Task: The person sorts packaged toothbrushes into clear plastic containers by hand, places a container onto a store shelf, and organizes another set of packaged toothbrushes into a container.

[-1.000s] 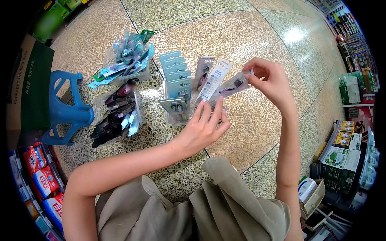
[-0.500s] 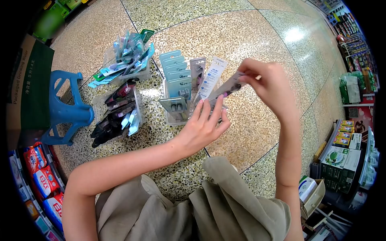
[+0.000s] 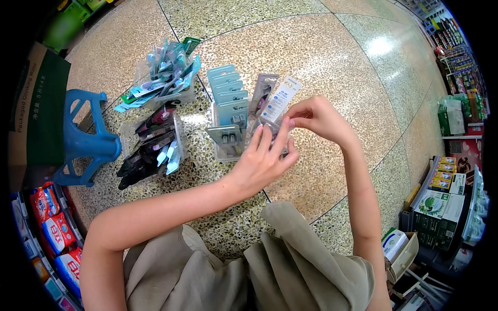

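A clear plastic bin stands on the floor in front of me. Teal-backed packages stand in a row in its left part. On its right side, a grey package and a white package lean outward. My left hand rests over the right part of the bin, fingers apart, fingertips on clear packaging. Just beside its fingertips, my right hand has thumb and fingers pinched together at the packaging's upper edge; what lies between them is too small to make out.
To the left are a bin of blue and teal packaged toothbrushes and a bin of black packages. Farther left stand a blue stool and a cardboard box. Store shelves line the right side.
My right hand has moved left and down, close to my left fingertips. The dark package it held is lowered among the others. The white and grey packages have shifted right.
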Demonstrator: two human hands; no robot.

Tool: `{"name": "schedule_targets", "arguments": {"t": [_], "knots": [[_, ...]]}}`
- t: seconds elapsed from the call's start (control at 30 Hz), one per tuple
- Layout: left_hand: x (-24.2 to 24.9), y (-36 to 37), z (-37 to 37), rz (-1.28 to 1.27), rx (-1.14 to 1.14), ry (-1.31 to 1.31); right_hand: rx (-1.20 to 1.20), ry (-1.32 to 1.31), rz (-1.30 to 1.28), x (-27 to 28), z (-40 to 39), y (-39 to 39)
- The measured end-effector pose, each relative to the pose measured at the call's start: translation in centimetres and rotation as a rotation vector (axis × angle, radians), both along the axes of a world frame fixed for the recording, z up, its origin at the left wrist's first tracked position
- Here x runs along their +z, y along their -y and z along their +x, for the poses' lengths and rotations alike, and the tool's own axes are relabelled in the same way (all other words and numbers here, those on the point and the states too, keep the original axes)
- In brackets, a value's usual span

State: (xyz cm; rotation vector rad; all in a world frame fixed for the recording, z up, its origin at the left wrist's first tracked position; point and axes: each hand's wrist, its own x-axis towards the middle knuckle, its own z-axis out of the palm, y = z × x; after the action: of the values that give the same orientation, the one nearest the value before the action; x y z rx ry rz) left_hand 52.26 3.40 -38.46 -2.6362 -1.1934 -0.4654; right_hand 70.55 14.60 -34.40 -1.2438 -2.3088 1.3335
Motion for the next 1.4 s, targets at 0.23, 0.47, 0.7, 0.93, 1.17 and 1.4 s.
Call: {"name": "schedule_targets", "arguments": {"t": [0.23,0.47,0.7,0.93,1.17,1.4], "knots": [[0.0,-0.1,0.2,-0.008,-0.001,-0.023,-0.017,-0.198,-0.353,-1.3,1.3,-0.9],[0.1,0.2,0.2,0.019,-0.016,-0.039,-0.534,-0.088,0.124,-1.9,-0.2,-3.3],[0.0,0.2,0.3,0.027,-0.019,-0.038,-0.481,0.235,0.285,-5.6,-1.0,-5.5],[-0.1,0.2,0.3,0.034,-0.009,-0.033,-0.565,0.072,0.073,-3.4,-0.9,-3.5],[0.0,0.2,0.3,0.018,-0.016,-0.035,-0.592,0.063,0.081,-0.1,-1.2,-1.8],[0.0,0.3,0.1,0.015,-0.011,-0.040,-0.381,0.080,0.205,1.4,0.8,-1.5]]}}
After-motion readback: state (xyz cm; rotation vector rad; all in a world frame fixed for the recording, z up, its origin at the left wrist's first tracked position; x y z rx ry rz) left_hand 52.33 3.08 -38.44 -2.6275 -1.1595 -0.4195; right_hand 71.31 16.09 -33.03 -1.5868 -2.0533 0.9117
